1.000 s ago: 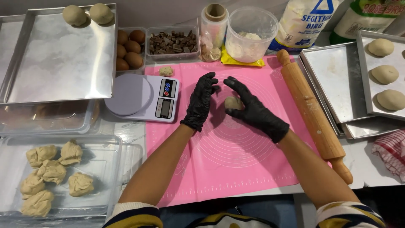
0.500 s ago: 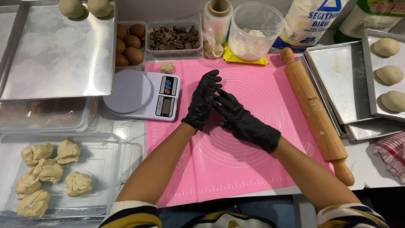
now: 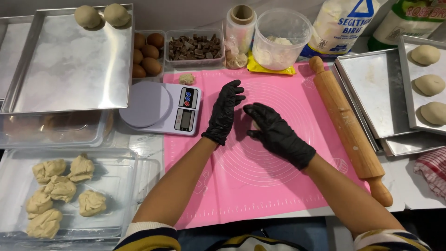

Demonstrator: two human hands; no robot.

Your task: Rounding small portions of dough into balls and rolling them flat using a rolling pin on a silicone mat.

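Observation:
Both my hands wear black gloves and hover over the middle of a pink silicone mat (image 3: pixel 260 186). My left hand (image 3: pixel 224 111) stands flat on edge, fingers straight and together, holding nothing. My right hand (image 3: pixel 276 132) is cupped just to its right, curled around a small dough ball (image 3: pixel 255 125). Only a sliver of that ball shows at the thumb. A narrow gap separates the two palms.
A white kitchen scale (image 3: pixel 160 107) and a small dough scrap (image 3: pixel 187 78) sit left of the mat. A wooden rolling pin (image 3: pixel 346 125) lies along its right edge. A clear container (image 3: pixel 125 195) holds several dough lumps; metal trays (image 3: pixel 69 69) (image 3: pixel 376 93) carry dough rounds. Brown balls (image 3: pixel 146 53), chocolate chunks (image 3: pixel 195 46) and a flour tub (image 3: pixel 281 39) stand behind.
The palms, pressed together half a second ago, have parted slightly. The right hand slid down and right, and the dough that showed a second ago is now almost hidden in it.

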